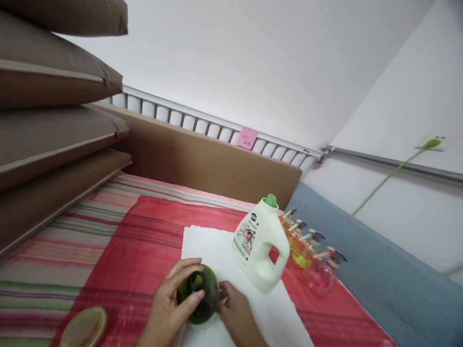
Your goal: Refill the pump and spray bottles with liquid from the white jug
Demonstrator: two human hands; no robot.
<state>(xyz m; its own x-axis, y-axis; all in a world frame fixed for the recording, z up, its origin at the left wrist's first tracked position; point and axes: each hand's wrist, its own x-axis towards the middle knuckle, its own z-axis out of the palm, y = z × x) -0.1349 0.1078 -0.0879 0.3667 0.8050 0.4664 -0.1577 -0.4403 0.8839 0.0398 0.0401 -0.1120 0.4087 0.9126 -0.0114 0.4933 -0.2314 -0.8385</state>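
A dark green round jar (198, 294) lies on its side on a white cloth (220, 250), its open mouth turned toward me. My left hand (170, 303) wraps round the jar's left side, thumb across the rim. My right hand (237, 315) presses against the jar's right side with fingers curled on it. Just beyond stands a white detergent jug (258, 246) with a green cap and a handle. A yellowish round lid (85, 327) lies at the lower left on the red striped cover.
Several small pump bottles (307, 250) with orange, yellow and pink liquid stand in a row right of the jug. Brown cushions (54, 120) are stacked at the left. A brown headboard (210, 164) and white railing run behind. A grey-blue surface (379, 279) lies at right.
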